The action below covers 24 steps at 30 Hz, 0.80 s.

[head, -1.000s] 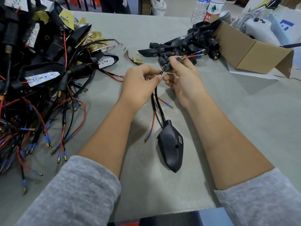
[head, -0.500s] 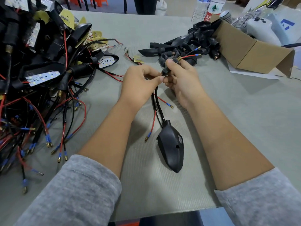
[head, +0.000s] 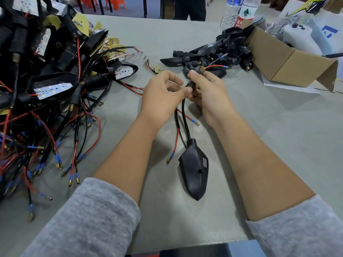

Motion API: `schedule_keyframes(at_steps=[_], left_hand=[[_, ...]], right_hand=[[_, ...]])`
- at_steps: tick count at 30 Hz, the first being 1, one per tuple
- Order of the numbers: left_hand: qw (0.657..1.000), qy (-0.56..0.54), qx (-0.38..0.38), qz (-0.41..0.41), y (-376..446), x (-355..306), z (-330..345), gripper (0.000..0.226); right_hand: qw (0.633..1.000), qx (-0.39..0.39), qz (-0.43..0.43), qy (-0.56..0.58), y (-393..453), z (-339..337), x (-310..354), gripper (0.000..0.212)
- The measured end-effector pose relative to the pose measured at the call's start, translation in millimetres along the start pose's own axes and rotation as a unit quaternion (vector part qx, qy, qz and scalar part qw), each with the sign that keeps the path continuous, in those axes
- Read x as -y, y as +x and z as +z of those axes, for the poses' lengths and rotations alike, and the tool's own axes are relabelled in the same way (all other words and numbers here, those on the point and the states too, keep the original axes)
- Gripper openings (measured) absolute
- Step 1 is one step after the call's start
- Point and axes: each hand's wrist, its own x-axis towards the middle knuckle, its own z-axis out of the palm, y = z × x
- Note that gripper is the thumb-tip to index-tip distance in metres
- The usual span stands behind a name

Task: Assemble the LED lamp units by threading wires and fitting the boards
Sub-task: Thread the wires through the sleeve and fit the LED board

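Observation:
A black lamp housing (head: 194,169) lies face down on the grey table between my forearms. Its black cable (head: 184,117) runs up into my hands. My right hand (head: 206,93) grips a black stem piece (head: 193,78) with a brass threaded end, and a red wire (head: 216,66) with a blue terminal sticks out past it. My left hand (head: 163,91) pinches the cable just below the stem, thumb against the right hand's fingers. Loose red wires (head: 176,143) with blue terminals trail beside the housing.
A big heap of wired lamp units (head: 46,86) with white LED boards fills the left side. A pile of black stems and housings (head: 219,54) lies at the back, next to an open cardboard box (head: 289,60). Water bottles (head: 241,10) stand behind it.
The red wire and its blue terminal have come further out of the stem's brass end. My right hand has slid slightly along the stem; the housing has stayed in place.

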Motion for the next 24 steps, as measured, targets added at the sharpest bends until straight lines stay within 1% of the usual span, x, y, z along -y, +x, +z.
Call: schedule_keyframes(at_steps=[2, 4, 6, 8, 12, 16, 24], left_hand=[[0.999, 0.030, 0.013, -0.010, 0.0, 0.3, 0.3, 0.014], [0.996, 0.074, 0.044, -0.013, -0.5, 1.0, 0.5, 0.016], [0.990, 0.116, 0.076, -0.019, -1.5, 0.3, 0.8, 0.020], [0.986, 0.135, 0.092, -0.026, -2.2, -1.1, 0.8, 0.025], [0.991, 0.095, 0.088, -0.022, -1.4, -0.8, 1.3, 0.015], [0.993, 0.087, 0.075, 0.001, 0.1, 3.6, 4.1, 0.013], [0.994, 0.076, 0.075, 0.024, -1.4, 3.1, 4.6, 0.012]], right_hand=[[1.000, -0.013, 0.000, 0.016, 0.3, -0.4, 0.1, 0.014], [0.999, -0.027, 0.000, 0.045, 0.4, -1.5, 0.4, 0.015], [0.997, -0.039, 0.002, 0.070, 0.4, -3.0, 1.4, 0.015], [0.996, -0.046, 0.007, 0.075, 0.1, -4.0, 2.6, 0.014], [0.998, -0.028, 0.018, 0.045, -0.3, -2.6, 2.5, 0.012], [0.999, -0.016, 0.026, -0.016, 1.5, -1.1, 0.7, 0.010], [1.000, -0.010, 0.018, 0.006, 4.2, -4.4, -1.7, 0.005]])
